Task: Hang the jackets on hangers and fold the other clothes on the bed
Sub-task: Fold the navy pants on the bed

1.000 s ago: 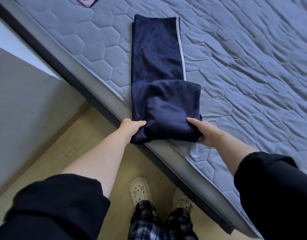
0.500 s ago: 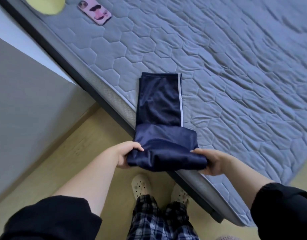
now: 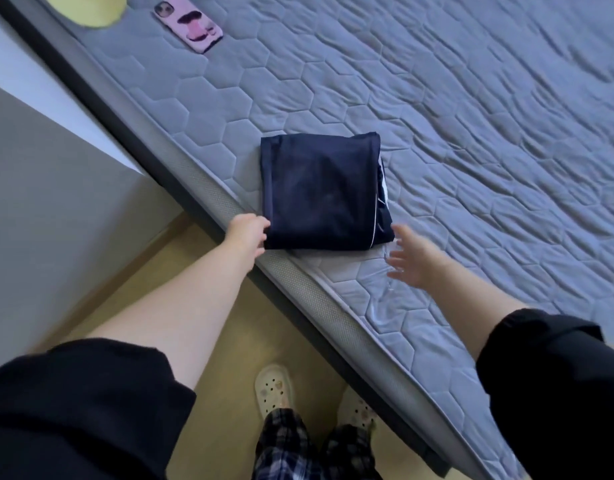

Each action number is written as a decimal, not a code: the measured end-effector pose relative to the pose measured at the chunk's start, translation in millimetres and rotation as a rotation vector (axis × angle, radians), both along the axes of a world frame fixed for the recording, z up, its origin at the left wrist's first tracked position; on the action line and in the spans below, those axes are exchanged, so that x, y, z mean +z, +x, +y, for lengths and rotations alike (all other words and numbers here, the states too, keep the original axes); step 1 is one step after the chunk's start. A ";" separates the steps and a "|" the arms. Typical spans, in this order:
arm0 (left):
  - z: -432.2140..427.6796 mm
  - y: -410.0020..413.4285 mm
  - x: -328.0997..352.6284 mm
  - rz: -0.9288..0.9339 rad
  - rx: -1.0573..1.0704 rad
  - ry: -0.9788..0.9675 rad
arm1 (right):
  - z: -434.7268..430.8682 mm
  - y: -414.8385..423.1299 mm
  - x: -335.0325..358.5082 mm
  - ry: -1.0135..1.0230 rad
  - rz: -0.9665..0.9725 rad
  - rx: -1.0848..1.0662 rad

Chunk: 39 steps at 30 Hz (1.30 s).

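Farther off, a pink phone [image 3: 189, 24] lies beyond folded trousers [image 3: 321, 192]

Grey-blue bed [image 3: 437, 116] quilted in hexagons, lying diagonally on a dark frame [image 3: 284, 299]; pale yellowish floor [image 3: 236, 358] below; grey wall [image 3: 56, 202] at left, white strip [image 3: 28, 74] beside it.

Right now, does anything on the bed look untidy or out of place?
On the folded navy trousers, inner layers with a white stripe stick out unevenly on the right side. A pink phone lies on the mattress.
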State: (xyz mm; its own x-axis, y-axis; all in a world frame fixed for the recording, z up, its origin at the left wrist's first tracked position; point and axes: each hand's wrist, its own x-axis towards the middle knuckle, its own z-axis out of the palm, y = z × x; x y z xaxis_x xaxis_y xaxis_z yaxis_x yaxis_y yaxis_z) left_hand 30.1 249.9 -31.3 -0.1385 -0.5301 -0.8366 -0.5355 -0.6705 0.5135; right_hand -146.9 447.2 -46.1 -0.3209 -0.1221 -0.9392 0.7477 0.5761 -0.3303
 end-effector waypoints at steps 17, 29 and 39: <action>37.0 -17.3 -77.8 -0.028 0.219 0.097 | -70.4 66.3 -46.0 -0.361 -0.282 -0.665; 68.0 11.6 6.4 0.157 -0.032 0.738 | -45.0 44.0 23.9 -0.155 0.042 -0.578; 123.3 44.6 124.4 -0.107 -0.356 0.238 | -31.0 48.4 165.2 -0.134 0.500 0.145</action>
State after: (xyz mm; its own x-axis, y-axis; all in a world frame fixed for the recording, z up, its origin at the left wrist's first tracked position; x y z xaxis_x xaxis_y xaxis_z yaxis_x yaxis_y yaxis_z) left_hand 74.8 373.2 93.1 -0.1838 -0.2560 -0.9490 -0.7965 -0.5270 0.2964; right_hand -98.5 416.2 119.2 -0.6964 -0.3067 -0.6489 0.3960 0.5898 -0.7038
